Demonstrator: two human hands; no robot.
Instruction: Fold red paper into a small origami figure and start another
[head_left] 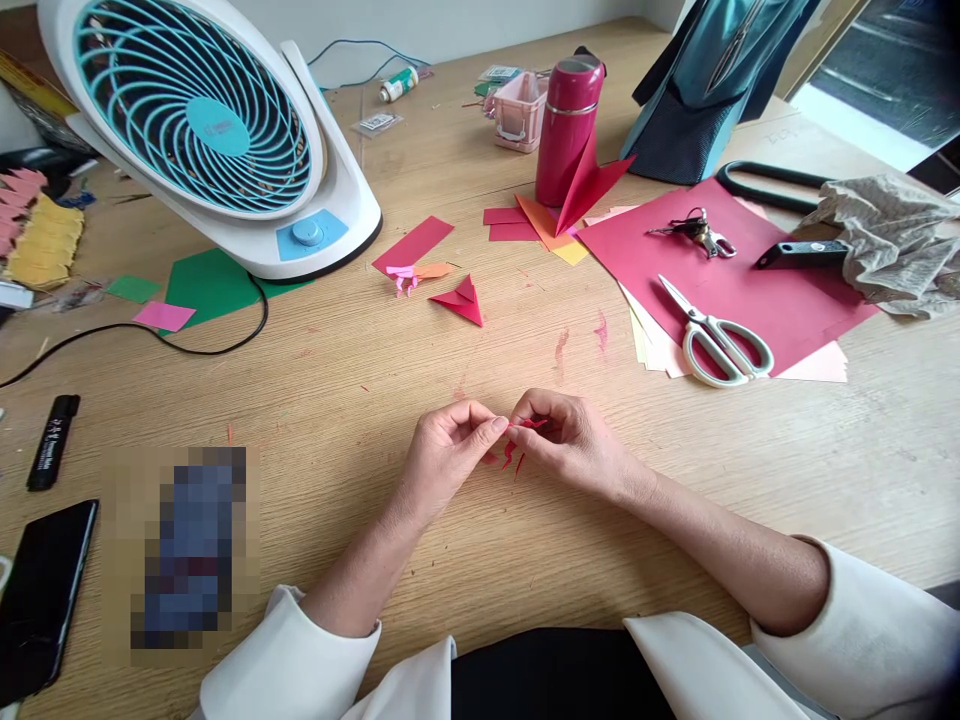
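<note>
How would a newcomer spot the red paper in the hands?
Over the near half of the table, the left hand and right hand meet. Pinched where they meet is the red paper. Unlike the red sheet under the scissors, it is small, thin and wavy.

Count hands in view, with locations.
2. Left hand and right hand meet above the table, near its front edge, both pinching thin red paper. No other hand shows; some fingers are hidden.

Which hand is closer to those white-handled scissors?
Right. The right hand is left of the scissors and closer to the body; the left hand is farther left, beside the right.
</note>
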